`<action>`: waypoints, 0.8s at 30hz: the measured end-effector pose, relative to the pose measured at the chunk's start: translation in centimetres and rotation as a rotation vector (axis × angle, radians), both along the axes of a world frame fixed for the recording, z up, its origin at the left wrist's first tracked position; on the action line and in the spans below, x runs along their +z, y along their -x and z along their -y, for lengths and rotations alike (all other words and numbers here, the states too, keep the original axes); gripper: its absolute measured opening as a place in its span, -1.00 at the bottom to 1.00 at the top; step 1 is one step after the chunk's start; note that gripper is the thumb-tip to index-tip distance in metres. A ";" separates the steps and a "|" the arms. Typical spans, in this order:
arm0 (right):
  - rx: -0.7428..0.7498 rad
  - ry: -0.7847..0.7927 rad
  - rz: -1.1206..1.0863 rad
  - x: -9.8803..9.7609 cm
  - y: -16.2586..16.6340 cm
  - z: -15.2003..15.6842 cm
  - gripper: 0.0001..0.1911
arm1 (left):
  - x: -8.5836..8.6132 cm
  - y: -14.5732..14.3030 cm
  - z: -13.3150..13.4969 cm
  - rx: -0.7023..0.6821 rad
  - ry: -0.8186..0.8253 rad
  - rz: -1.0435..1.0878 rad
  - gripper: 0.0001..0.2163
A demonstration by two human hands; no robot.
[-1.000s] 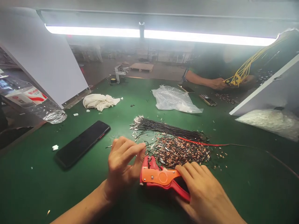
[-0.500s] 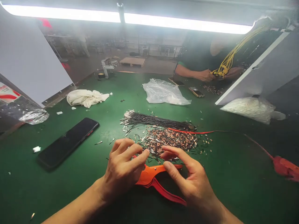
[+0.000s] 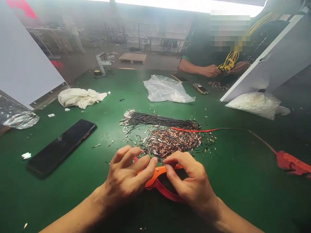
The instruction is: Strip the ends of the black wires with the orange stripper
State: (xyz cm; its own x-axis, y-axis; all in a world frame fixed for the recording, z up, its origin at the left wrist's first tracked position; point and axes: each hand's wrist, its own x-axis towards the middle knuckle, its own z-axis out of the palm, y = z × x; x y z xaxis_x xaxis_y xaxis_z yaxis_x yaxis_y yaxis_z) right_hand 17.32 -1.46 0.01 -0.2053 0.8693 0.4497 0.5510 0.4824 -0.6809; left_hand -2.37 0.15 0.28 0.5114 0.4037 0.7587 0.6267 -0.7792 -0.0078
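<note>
My left hand (image 3: 131,173) is closed, thumb and forefinger pressed together, over the head of an orange and red hand tool (image 3: 154,177) like a wire stripper. What those fingers hold, if anything, is hidden. Close by on the right, my right hand (image 3: 191,178) pinches thumb and forefinger above the tool's handles; the thing between the tips is too small to make out. Just beyond both hands lies a heap of short black wire offcuts (image 3: 175,140) with copper ends. Behind it rests a bundle of black wires (image 3: 157,119), with metal terminals at the left end.
A black phone (image 3: 62,147) lies at left, near a white cloth (image 3: 81,97). A clear plastic bag (image 3: 167,89) is further back. On the right are a red tool (image 3: 293,163) and a filled bag (image 3: 255,104). Across the table, a person's hands (image 3: 212,70) hold yellow wires.
My right hand has moved left towards the left hand, and its parted thumb and forefinger have closed into a pinch. The left hand stays over the tool. The view has shifted slightly.
</note>
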 end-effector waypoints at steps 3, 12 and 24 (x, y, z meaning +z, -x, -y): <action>-0.020 -0.079 0.050 -0.1 0.1 -0.1 -0.86 | 0.0 -0.4 0.1 0.000 0.031 -0.053 -0.83; -0.099 -0.177 0.092 -0.5 0.9 -0.9 -0.85 | -0.4 -2.0 0.8 0.011 0.090 -0.114 -0.81; -0.138 -0.113 -0.055 -0.8 1.3 -0.9 -0.87 | 0.2 -3.0 0.7 -0.052 0.090 -0.112 -0.75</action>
State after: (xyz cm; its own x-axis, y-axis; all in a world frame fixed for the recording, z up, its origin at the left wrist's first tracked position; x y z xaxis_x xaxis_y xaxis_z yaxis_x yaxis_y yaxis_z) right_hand 15.99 -0.58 -0.79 -0.0600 0.8306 0.5537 0.5806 0.4803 -0.6575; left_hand 0.61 -0.55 0.50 0.6127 0.4380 0.6578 0.5844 -0.8115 -0.0040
